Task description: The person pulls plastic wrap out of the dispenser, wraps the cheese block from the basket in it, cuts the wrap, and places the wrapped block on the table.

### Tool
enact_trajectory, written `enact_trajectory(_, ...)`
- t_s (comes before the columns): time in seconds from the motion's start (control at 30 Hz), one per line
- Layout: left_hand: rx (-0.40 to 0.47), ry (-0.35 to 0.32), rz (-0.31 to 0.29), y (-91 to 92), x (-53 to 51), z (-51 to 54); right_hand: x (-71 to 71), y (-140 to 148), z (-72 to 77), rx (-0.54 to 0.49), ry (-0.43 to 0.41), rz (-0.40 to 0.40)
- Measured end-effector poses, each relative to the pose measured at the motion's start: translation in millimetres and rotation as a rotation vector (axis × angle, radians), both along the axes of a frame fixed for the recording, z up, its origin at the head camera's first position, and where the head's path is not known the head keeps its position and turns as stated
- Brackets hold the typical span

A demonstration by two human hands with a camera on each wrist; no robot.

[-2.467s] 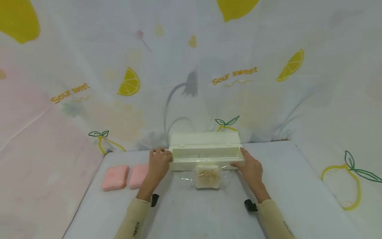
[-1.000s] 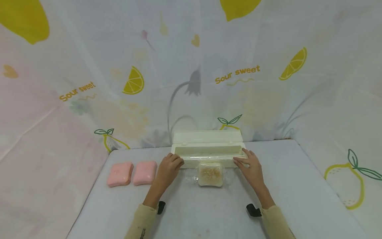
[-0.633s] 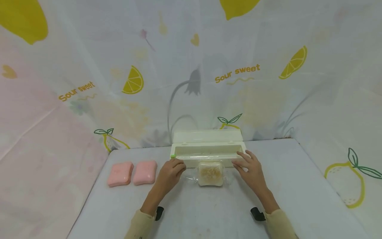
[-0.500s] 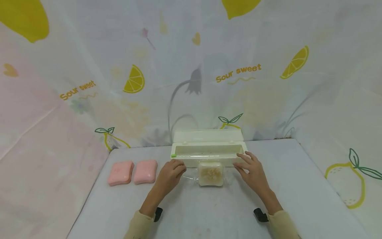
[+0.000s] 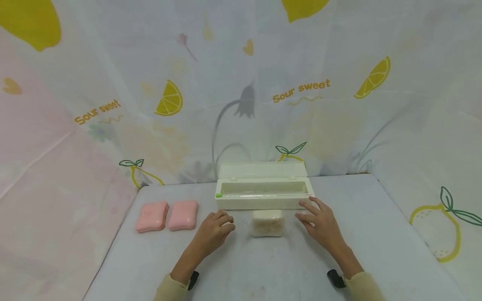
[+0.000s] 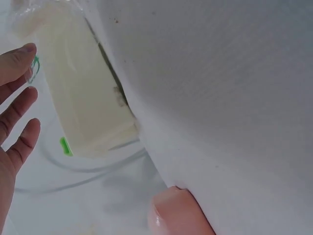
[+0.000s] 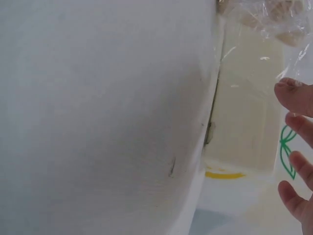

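A cream soap bar [image 5: 267, 224] with a brown patch lies between the hands, with clear cling film [image 7: 257, 13] around it. At its left, my left hand [image 5: 213, 234] has thumb and index finger close together, pinching the film's edge. My right hand [image 5: 320, 223] pinches the other side, its remaining fingers spread near the box. Just behind the soap stands a long white cling film box [image 5: 263, 203], its lid [image 5: 263, 170] raised. On the box's left front corner sits a green slider [image 5: 219, 195]. The film is so transparent that its exact edges are hard to make out.
Two pink soap bars [image 5: 152, 216] lie side by side on the left of the white-covered table [image 5: 263, 271]. A lemon-print cloth [image 5: 226, 62] hangs close behind the box and along both sides.
Both hands shift from the box's ends toward the person. The left hand uncovers the green slider. The cream soap bar moves slightly away from the box and its brown face tips out of view.
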State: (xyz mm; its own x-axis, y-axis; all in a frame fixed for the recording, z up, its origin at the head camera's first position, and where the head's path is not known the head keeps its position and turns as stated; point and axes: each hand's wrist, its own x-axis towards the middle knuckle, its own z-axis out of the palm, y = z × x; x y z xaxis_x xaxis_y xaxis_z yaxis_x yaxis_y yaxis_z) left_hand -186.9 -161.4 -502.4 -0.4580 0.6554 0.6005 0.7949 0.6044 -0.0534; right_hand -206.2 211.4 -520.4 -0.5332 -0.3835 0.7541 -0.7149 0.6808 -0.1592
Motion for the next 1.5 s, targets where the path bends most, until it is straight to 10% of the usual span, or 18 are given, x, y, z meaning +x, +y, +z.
enact_trajectory(0.53,-0.017,-0.115,0.039,1.5,9.3,-9.5,11.9,-5.5,-0.9,0.12,-0.192,0.032)
enact_trajectory(1.0,0.114,-0.794,0.152,27.5,6.4,-6.7,23.4,-20.2,11.6,0.005,-0.803,0.103)
enact_trajectory(1.5,0.011,-0.588,0.153,39.4,1.8,-7.9,22.7,-33.4,14.5,-0.025,-0.775,0.15)
